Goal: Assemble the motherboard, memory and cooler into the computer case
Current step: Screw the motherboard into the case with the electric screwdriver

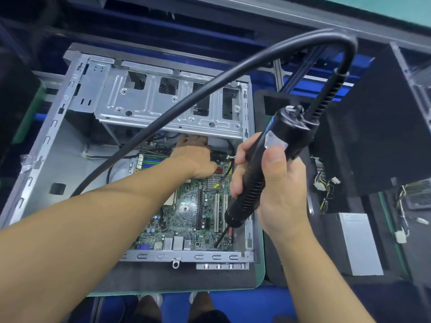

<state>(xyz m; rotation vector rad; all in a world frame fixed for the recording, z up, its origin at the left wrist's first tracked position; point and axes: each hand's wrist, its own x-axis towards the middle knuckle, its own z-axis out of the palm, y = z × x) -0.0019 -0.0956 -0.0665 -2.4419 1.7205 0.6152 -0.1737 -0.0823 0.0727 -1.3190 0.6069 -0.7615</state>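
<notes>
Where the computer case [44, 164] lies: flat on its side on a dark mat [163, 276], open side up, with the drive cage [163, 101] spanning its far end.
Motherboard [186, 206]: green, seated in the floor of the case at its near right part; white expansion slots run along its right side, and a small finned heatsink [213, 183] sits further in.
Memory slots [149, 162]: at the board's far left edge; whether sticks are fitted cannot be told.
Left hand [196, 157]: reaches deep into the case, palm down over the far edge of the board, fingers pointing under the drive cage with their tips hidden; whether it pinches anything cannot be told.
Right hand [275, 190]: wrapped round a black electric screwdriver [289, 131], held tilted above the case's right wall.
Bit [221, 236]: slants down to the board's near right corner.
Cable [210, 89]: thick and black, arching from the screwdriver's top across the case to the left.
Right of the case: a second black case [373, 136], loose wire bundles [326, 187] and a pale grey box [359, 243].
</notes>
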